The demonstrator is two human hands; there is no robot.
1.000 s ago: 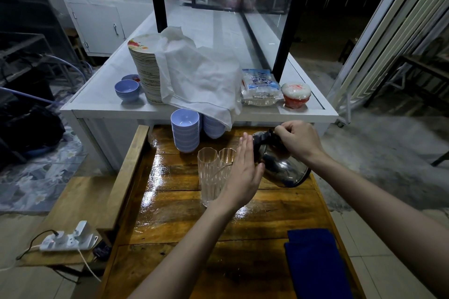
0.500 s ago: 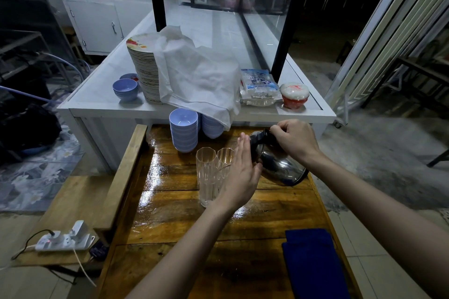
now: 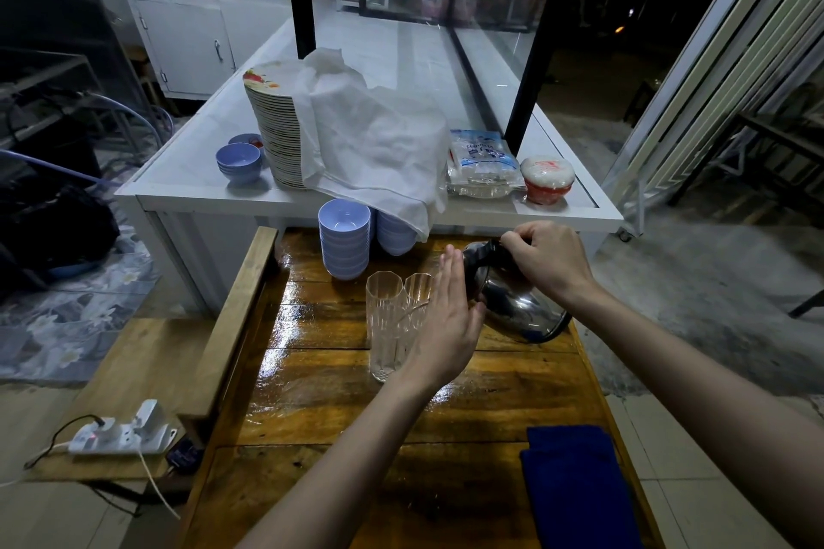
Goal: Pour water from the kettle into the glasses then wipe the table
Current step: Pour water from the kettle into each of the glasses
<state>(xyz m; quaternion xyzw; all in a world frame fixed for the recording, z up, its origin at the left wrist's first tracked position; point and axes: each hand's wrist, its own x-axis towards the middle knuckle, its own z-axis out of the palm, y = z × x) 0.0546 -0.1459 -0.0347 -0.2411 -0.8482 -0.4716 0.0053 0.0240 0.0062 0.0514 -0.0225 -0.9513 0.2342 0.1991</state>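
Note:
A steel kettle (image 3: 517, 303) with a black top is tilted toward the left over the wet wooden table (image 3: 339, 397). My right hand (image 3: 550, 259) grips its black handle. My left hand (image 3: 448, 321) lies flat, fingers together, against the kettle's lid side, right beside the glasses. Two tall ribbed clear glasses stand upright and touching: the near glass (image 3: 385, 321) and the far glass (image 3: 419, 294), which my left hand partly hides. A thin stream arcs toward the glasses. A folded dark blue cloth (image 3: 575, 486) lies at the table's near right.
Two stacks of pale blue bowls (image 3: 344, 241) stand behind the glasses. Above them is a white counter (image 3: 191, 187) with stacked plates (image 3: 276, 134) under a white cloth, a bag and a small tub. A power strip (image 3: 120, 437) lies on the low bench at left.
The view has shifted slightly. Both hands, the kettle and the glasses hold nearly the same pose, with the kettle still tilted toward the glasses.

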